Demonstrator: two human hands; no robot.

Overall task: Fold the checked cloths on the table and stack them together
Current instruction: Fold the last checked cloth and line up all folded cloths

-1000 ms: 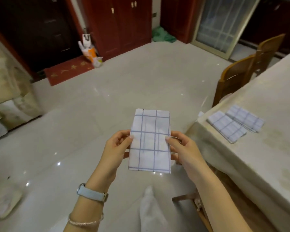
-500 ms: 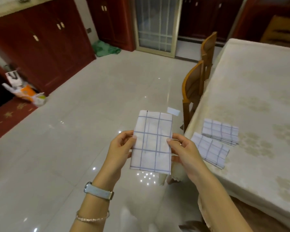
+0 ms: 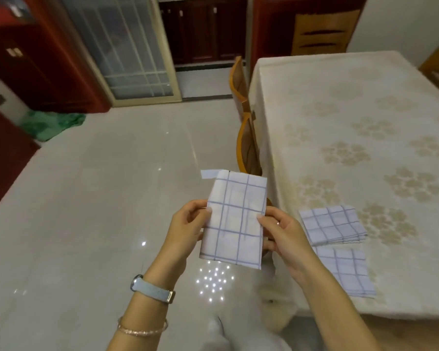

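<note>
From the head camera, a folded checked cloth (image 3: 235, 220) is held upright above the floor, long axis vertical. The left hand (image 3: 188, 228) pinches its left edge and the right hand (image 3: 280, 233) pinches its right edge. On the tabletop (image 3: 352, 117), two folded cloths (image 3: 332, 224) lie flat near the corner, just beside each other.

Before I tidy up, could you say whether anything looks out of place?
The far pile and near pile of folded checked cloths lie side by side, not stacked; a green cloth lies crumpled on the floor.
</note>
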